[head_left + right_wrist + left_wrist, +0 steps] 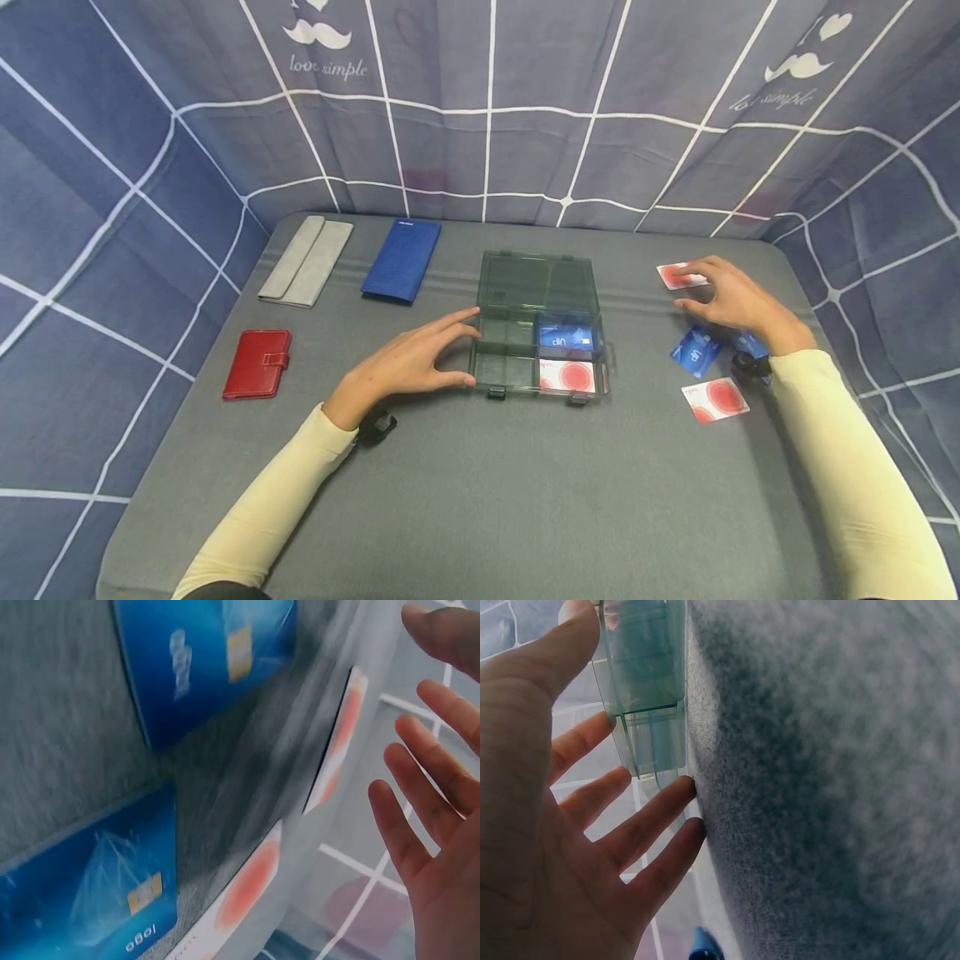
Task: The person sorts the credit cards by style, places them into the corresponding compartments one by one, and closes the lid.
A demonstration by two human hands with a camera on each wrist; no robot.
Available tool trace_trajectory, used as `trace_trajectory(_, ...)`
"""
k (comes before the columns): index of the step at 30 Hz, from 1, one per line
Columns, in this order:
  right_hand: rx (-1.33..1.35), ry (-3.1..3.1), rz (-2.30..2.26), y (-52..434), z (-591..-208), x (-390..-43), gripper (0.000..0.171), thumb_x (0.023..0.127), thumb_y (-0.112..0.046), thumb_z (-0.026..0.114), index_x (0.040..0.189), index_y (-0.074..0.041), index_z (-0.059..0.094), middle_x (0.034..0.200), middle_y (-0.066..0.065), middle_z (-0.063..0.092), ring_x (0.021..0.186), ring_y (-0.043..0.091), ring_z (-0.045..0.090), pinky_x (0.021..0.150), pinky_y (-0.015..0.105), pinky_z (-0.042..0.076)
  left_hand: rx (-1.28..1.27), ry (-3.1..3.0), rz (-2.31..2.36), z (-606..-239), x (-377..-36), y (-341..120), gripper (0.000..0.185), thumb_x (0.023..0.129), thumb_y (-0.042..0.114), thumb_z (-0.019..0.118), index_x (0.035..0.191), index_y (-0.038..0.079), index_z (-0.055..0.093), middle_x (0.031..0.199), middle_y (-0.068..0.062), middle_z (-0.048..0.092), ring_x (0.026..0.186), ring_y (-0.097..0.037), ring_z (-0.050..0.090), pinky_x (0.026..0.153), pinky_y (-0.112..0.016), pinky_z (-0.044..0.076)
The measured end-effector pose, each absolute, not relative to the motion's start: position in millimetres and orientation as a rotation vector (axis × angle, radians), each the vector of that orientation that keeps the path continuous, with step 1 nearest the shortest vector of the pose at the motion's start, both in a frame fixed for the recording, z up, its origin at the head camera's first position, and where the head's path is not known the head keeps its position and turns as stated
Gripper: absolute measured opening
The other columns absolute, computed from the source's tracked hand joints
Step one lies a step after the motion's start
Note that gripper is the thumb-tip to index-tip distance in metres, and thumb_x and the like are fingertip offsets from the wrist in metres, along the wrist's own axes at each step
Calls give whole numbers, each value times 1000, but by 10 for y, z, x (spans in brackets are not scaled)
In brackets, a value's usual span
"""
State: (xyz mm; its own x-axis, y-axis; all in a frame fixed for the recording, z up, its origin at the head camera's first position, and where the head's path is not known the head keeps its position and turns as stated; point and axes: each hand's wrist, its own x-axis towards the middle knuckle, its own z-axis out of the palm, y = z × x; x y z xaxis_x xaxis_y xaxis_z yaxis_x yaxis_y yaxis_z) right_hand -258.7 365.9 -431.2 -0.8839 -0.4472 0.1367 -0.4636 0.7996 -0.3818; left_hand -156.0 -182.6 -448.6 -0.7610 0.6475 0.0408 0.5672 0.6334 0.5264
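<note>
- Landmark: clear grey-green plastic compartment box (537,329), lid open and laid back, roughly mid-table on the grey felt tabletop (480,500).
- Left hand (408,362) at the box's left side; fingers straight and spread, tips at the left wall, thumb near the front-left corner. Nothing gripped. Left wrist view: fingertips (682,787) on the felt just beside the box edge (649,697).
- Inside box, right-hand compartments: blue plastic card w/ white lettering (565,337) in the rear one, white card w/ red circles (567,377) in the front one. Left compartments look bare.
- Right hand (731,300) well right of the box, fingers open and loosely extended, holding nothing; fingertips over or touching a white-and-red card (677,276) lying flat – contact can't be told.
- Right of box, nearer the person than that hand: loose blue card (693,350), 2nd blue card (750,343) partly hidden under the wrist, and another red-circle white card (716,400) closest to the front edge.
- Right wrist view: two blue cards w/ gold chips (202,660) and red-white cards (337,750) on felt, palm hovering open (435,855); blurred.
- Left of box: blue fabric long wallet (402,258) nearest, grey suede long wallet (306,260) further left, red leather snap wallet (257,363) furthest left & closer to the person.
- Behind all: blue cloth backdrop w/ white grid lines (487,108).
</note>
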Motion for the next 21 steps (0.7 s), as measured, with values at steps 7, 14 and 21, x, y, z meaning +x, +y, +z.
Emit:
trace_trajectory(7, 761, -2982, 540, 3755, -4349, -2783, 55, 86, -10, 87, 133, 8, 65, 130, 35, 58, 124, 54, 54, 106, 70, 41, 1011, 2704, 790, -4485, -1564, -1828, 69, 93, 57, 81, 149, 23, 60, 177, 6, 29, 153, -27, 46, 111, -57, 50)
trace_trajectory(14, 688, -3064, 520, 3831, -4400, -2930, 58, 88, -14, 84, 135, 12, 62, 133, 38, 55, 123, 54, 53, 104, 70, 42, 998, 2704, 771, -4483, -1562, -1829, 69, 94, 59, 79, 150, 24, 59, 177, 9, 27, 154, -26, 44, 111, -56, 50)
trace_trajectory(21, 623, -3142, 556, 3871, -4416, -3020, 63, 91, -16, 80, 141, 13, 56, 139, 40, 49, 129, 54, 48, 106, 70, 39, 1016, 2700, 794, -4493, -1565, -1826, 69, 93, 57, 81, 149, 24, 60, 176, 4, 31, 155, -26, 44, 114, -57, 47)
